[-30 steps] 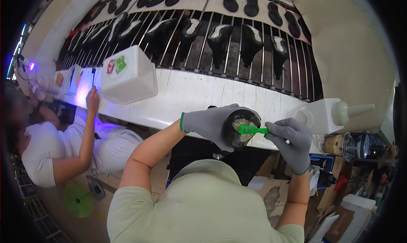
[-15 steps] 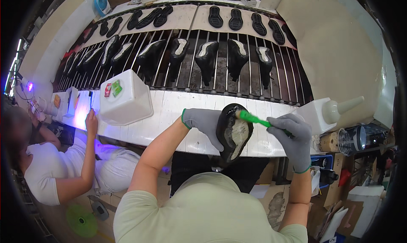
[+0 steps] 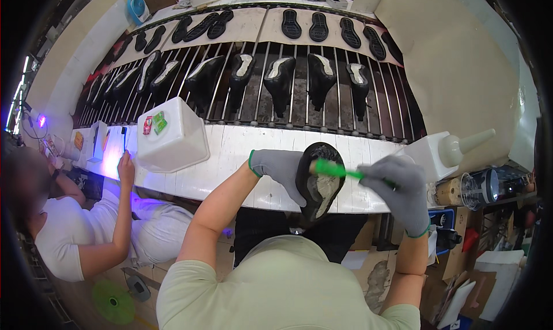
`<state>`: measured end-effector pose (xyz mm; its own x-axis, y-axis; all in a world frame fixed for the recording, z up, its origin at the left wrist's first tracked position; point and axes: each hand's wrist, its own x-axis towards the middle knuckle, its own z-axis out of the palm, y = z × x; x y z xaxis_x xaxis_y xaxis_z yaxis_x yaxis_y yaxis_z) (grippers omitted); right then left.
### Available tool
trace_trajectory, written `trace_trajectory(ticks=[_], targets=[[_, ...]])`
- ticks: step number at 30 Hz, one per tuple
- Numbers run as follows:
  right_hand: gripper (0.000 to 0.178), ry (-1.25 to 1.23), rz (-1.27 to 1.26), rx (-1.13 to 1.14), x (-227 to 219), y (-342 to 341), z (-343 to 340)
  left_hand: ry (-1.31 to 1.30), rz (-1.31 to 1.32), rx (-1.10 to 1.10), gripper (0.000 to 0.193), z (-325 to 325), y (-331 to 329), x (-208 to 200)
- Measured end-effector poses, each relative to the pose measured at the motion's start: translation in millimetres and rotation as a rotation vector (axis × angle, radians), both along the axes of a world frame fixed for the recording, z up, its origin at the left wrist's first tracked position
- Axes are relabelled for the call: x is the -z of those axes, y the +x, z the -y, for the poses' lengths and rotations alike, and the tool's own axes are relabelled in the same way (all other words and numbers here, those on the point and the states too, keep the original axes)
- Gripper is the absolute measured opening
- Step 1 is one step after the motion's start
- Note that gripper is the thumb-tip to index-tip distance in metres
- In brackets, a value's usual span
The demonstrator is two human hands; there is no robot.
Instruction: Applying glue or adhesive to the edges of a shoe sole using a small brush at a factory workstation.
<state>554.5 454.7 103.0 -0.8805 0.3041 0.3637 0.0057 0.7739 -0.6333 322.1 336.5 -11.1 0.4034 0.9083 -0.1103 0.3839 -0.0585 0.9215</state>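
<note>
My gloved left hand [image 3: 280, 170] grips a black shoe upper [image 3: 328, 186] from its left side, just in front of the bench edge. The upper's bottom faces up, with a pale patch in the middle framed by a black rim. In my gloved right hand [image 3: 398, 186] is a green-handled brush [image 3: 335, 169]. Its head lies over the upper's bottom, toward the left rim; whether the bristles touch is hard to tell. Glove fingers hide the rear of the handle.
Beyond the white bench [image 3: 247, 151], a roller conveyor [image 3: 259, 102] carries several black uppers, with black soles [image 3: 291, 23] on a board behind. An upturned white bin [image 3: 173, 140] stands left, a white spouted container [image 3: 435, 154] right. At left a co-worker's hand [image 3: 125, 166] holds a thin brush.
The brush head has moved left and slightly down across the upper's bottom. My left hand and the upper have barely shifted. Soles and uppers on the conveyor have drifted slightly left.
</note>
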Motion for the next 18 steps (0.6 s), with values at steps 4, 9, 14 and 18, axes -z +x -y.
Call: trace_trajectory(ticks=[4,9,14,18], targets=[[0.017,-0.058,-0.040,0.075,9,-6,-5,-0.058,0.112,-0.002,0.060,-2,-1,-4],[0.017,-0.321,0.085,-0.082,7,6,-15,-0.157,0.220,-0.224,0.057,-1,11,-10],[0.016,-0.596,-0.085,0.252,32,48,-33,-0.094,0.221,-0.598,0.059,-10,16,26],[0.011,-0.748,-0.150,0.534,80,82,-42,0.480,-0.377,-0.939,0.064,-6,44,17]])
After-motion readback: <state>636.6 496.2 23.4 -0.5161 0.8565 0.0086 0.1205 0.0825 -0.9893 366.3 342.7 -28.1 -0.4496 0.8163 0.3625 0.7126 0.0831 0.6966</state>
